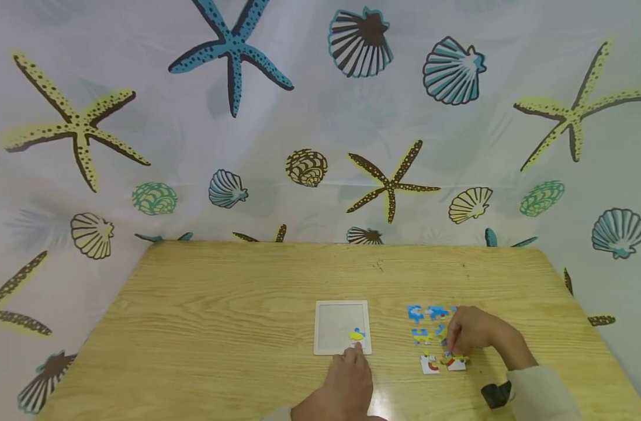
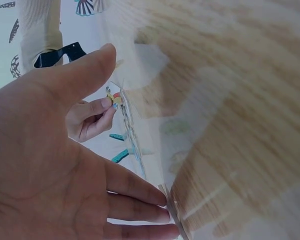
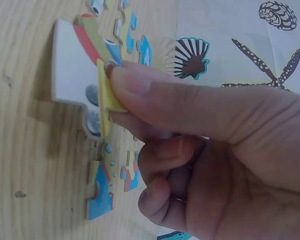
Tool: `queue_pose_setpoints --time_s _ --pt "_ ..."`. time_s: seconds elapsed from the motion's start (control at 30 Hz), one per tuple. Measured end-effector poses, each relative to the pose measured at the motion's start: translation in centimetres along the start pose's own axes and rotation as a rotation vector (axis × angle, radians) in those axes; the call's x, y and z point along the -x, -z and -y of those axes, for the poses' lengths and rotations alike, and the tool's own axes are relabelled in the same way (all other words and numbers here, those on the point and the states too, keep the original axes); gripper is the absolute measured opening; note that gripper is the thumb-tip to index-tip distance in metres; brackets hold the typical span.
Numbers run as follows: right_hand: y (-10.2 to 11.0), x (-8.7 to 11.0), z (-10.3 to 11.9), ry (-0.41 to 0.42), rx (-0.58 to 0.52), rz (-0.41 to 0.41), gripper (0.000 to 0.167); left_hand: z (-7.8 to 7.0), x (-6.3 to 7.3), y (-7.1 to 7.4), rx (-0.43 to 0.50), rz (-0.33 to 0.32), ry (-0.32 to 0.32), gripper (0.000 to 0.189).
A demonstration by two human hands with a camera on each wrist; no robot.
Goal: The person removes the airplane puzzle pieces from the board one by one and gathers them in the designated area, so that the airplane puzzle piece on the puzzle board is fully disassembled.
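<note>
My right hand is over the loose pieces and pinches a jigsaw puzzle piece between thumb and fingers. That piece is white with a red and yellow band, and it stands tilted up from the wood in the right wrist view. My left hand lies at the near edge of a square white puzzle tray, its fingers straight and fingertips right at the rim. Inside the tray, in the near right corner, sits a yellow, blue and white piece, partly covered by a fingertip.
Several loose puzzle pieces lie in rows right of the tray, among them a blue piece and a white one with a red arc. The wooden table ends at a curtain printed with shells and starfish.
</note>
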State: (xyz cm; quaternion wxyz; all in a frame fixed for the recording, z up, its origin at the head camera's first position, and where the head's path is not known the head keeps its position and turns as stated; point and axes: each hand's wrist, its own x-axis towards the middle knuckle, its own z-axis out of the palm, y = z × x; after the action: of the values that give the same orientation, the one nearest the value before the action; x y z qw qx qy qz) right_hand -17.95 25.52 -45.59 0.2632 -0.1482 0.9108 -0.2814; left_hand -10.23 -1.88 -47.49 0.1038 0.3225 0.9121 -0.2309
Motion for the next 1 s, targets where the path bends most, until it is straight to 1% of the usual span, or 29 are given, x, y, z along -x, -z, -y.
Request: queue_pose_setpoints --time_s 0.1,0.33,0.43,0.53,0.77,0.9,1.0 --pt "-0.2 -0.1 -0.2 -0.007 0.036 -0.02 0.016 0.1 0.1 0.0 0.008 -0.009 -0.005 0.103" --pt "-0.5 -0.3 0.1 -0.086 0.147 -0.064 0.02 0.1 0.0 0.1 0.037 -0.025 0.004 0.107" --pt "-0.6 -0.4 0.1 -0.117 0.177 -0.072 0.02 0.1 0.0 0.0 0.05 -0.01 0.003 0.108" --pt "-0.9 -0.4 0.1 -0.143 0.186 -0.083 0.02 0.1 -0.1 -0.1 0.039 -0.001 -0.003 0.107" --pt "-1.3 -0.2 -0.1 -0.063 0.213 -0.13 0.018 0.0 -0.1 -0.3 -0.003 -0.007 0.0 0.103" --pt "-1.2 -0.3 0.1 -0.083 0.191 -0.125 0.018 0.0 0.0 -0.3 -0.009 -0.008 0.006 0.102" --pt "-0.9 -0.3 0.6 -0.096 0.187 -0.11 0.016 0.1 0.1 -0.4 0.003 -0.02 0.006 0.102"
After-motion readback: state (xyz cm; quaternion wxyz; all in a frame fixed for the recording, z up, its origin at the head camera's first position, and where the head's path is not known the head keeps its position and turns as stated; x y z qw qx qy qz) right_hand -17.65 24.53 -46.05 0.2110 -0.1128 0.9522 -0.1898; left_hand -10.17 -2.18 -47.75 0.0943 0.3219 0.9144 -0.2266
